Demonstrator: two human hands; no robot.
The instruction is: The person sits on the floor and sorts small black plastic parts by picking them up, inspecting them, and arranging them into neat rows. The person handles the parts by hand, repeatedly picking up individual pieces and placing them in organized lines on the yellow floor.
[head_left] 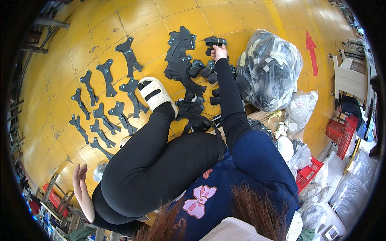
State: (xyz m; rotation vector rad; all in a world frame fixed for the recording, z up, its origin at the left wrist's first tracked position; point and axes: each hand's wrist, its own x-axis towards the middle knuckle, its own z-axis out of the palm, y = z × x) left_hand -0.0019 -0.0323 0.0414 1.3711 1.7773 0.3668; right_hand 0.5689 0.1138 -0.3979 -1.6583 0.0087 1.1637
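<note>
Black bundle [210, 41] with yellowish band [218, 41]

We've a yellow tiled floor [148, 16] w/ flat blk pcs [129, 56] in rows at L, overlapping blk pile [177, 66] mid, small blk bundles [196, 69] beside it, full clear bag [275, 74] to R.

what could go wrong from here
The sandal sits close to a laid-out black piece and might nudge it out of place. The right hand, at the banded black bundle, might knock the smaller dark bundles nearby.
</note>
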